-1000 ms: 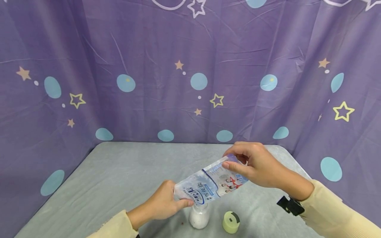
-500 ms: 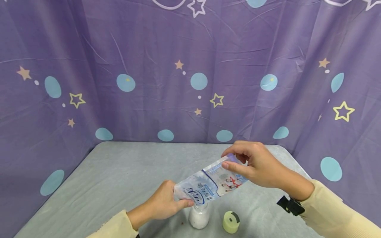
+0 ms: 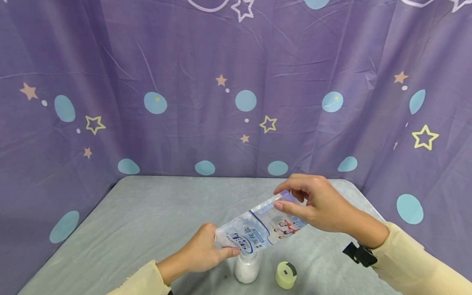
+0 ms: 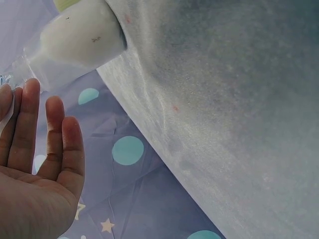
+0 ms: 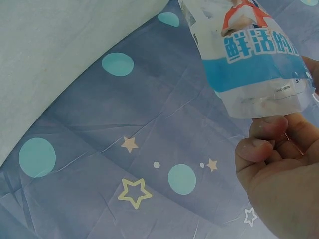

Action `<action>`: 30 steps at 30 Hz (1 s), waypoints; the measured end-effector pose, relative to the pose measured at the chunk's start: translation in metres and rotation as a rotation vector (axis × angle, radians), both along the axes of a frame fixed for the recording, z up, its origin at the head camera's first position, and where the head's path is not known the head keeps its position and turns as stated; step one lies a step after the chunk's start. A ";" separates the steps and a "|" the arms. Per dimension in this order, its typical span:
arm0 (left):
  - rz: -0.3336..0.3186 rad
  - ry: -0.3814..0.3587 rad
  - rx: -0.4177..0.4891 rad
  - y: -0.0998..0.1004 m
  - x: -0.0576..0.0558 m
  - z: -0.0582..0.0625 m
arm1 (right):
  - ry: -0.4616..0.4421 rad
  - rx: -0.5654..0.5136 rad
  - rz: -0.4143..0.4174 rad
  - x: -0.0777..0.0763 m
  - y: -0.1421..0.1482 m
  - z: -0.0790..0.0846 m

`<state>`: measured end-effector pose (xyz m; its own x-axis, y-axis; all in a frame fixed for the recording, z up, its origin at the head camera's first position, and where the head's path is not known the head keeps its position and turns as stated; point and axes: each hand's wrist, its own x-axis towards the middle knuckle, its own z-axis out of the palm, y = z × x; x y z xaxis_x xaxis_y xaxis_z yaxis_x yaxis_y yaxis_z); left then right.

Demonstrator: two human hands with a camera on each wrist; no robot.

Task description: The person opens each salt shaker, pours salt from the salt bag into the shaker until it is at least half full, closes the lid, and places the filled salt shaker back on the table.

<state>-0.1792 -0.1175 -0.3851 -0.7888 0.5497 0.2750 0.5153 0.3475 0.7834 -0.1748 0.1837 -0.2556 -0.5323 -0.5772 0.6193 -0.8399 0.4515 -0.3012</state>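
Note:
A printed white-and-blue plastic pouch (image 3: pixel 258 227) slants down to the left, its lower end at the mouth of a clear jar (image 3: pixel 247 269). White contents fill much of the jar, which stands upright on the table. My left hand (image 3: pixel 203 250) pinches the pouch's lower end between thumb and fingers, right above the jar. At the raised end, my right hand (image 3: pixel 317 205) holds the pouch by its purple edge. The right wrist view shows the pouch's blue-banded end (image 5: pixel 259 69) beside curled fingers. In the left wrist view, the jar (image 4: pixel 79 42) is close to the fingertips.
A light green round lid (image 3: pixel 286 275) with a dark patch lies right of the jar. Grey cloth covers the table (image 3: pixel 158 205). Behind it hangs a purple curtain (image 3: pixel 191 102) with stars and dots. Small reddish specks dot the cloth near the jar.
Almost nothing differs. The right hand and the raised end of the pouch have shifted very slightly up and left; the left hand and jar stay put.

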 end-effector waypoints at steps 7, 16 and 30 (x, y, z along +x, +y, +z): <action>0.000 0.017 -0.004 0.000 -0.001 -0.001 | -0.005 0.004 -0.014 0.000 0.001 0.000; 0.014 0.003 0.005 -0.001 -0.001 -0.001 | -0.033 0.012 -0.025 -0.001 0.004 -0.003; 0.038 0.052 0.001 0.000 -0.002 -0.002 | -0.062 -0.009 -0.021 -0.002 0.013 -0.010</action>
